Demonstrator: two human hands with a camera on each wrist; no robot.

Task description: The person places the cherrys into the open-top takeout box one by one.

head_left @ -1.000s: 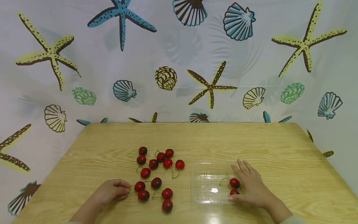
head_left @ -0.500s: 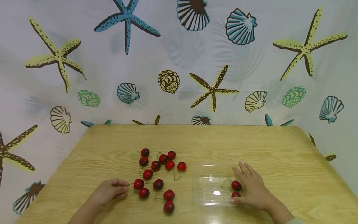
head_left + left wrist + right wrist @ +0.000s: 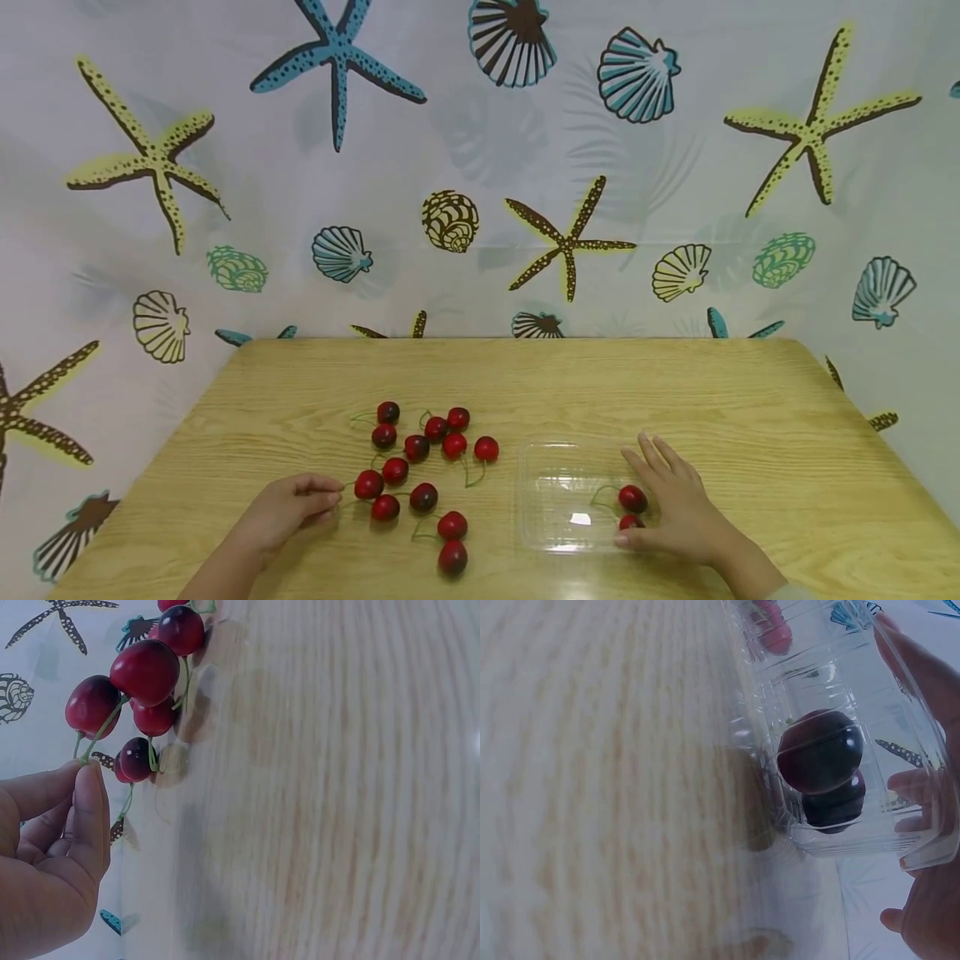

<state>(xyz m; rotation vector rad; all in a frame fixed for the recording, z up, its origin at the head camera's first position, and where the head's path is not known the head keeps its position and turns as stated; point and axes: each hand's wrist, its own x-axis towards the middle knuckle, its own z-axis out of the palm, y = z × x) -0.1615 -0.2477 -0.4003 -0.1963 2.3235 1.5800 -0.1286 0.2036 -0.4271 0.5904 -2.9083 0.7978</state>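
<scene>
My left hand [image 3: 288,512] pinches thin green stems [image 3: 105,733] between thumb and fingertips. In the left wrist view those stems lead to two dark red cherries, a nearer cherry [image 3: 146,673] and a cherry [image 3: 92,707] beside it. The same pair shows in the head view as an upper cherry [image 3: 368,484] and a lower cherry [image 3: 386,507]. My right hand [image 3: 678,508] holds the right end of a clear plastic box [image 3: 528,500], thumb at the near rim, fingers at the far rim. Inside lie two cherries [image 3: 821,751], the nearer partly hidden by the thumb.
Several loose cherries [image 3: 417,447] with green stems lie on the wooden table [image 3: 637,383], between the left hand and the box. Two of them [image 3: 452,542] sit near the front. A curtain [image 3: 397,283] with shells and starfish hangs behind the table.
The left hand and its pinched cherries have moved slightly away from the near edge, closer to the other cherries. The right hand and box hold still; the head view has shifted a little.
</scene>
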